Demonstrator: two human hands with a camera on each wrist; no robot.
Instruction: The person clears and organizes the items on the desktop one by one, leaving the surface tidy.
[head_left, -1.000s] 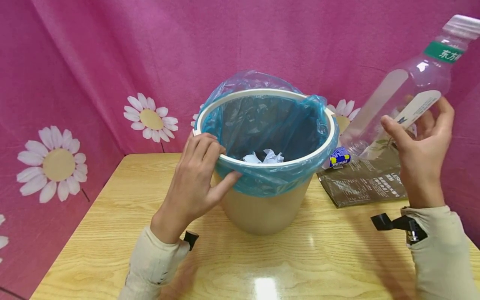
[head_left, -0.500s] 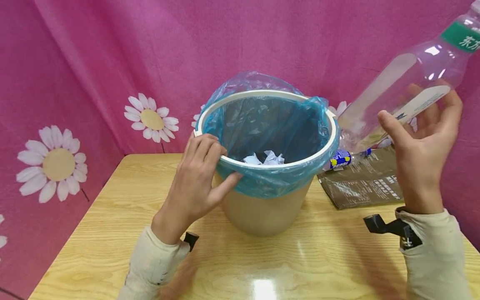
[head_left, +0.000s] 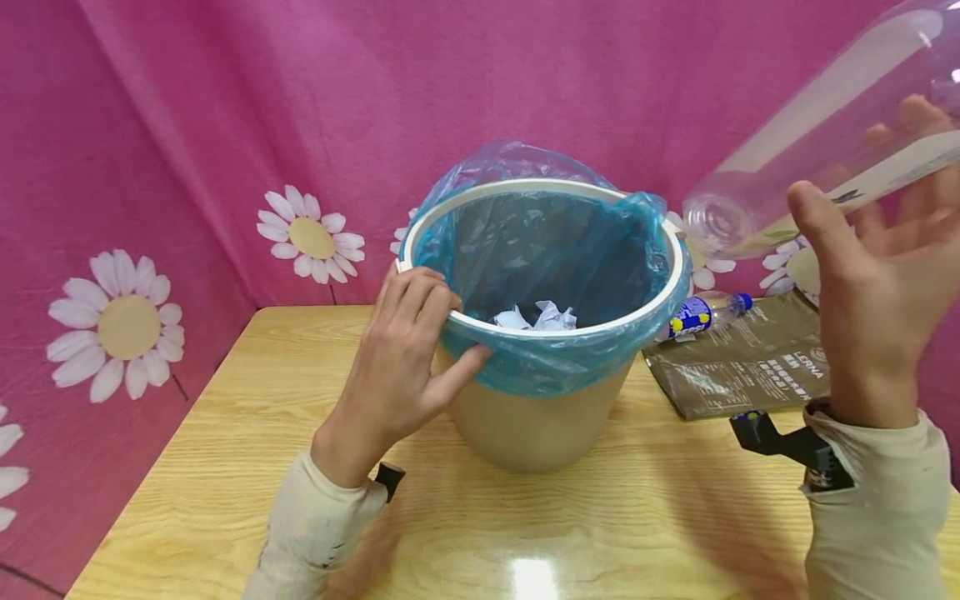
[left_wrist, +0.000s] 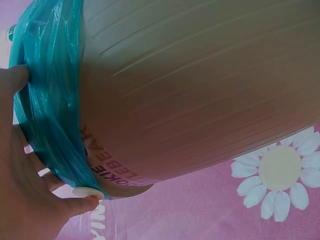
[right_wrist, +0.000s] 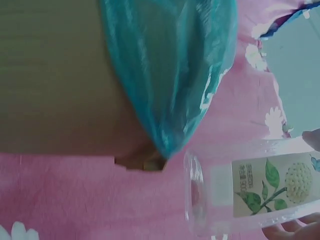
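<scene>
A beige bin with a blue plastic liner stands mid-table, with crumpled white paper at its bottom. My left hand grips the near-left rim, fingers hooked over the top and thumb on the liner outside. In the left wrist view the bin wall and liner fill the frame beside my left hand. My right hand holds an empty clear bottle high at the upper right, its base towards the bin. The right wrist view shows the bottle with its leaf label beside the liner.
A small bottle with a blue label lies behind the bin on the right, next to a flat dark brown pouch. The wooden table is backed by a pink cloth with daisies on the rear and left.
My right hand has lifted the clear bottle up and to the right, tilting it closer to level. My left hand stays on the bin rim.
</scene>
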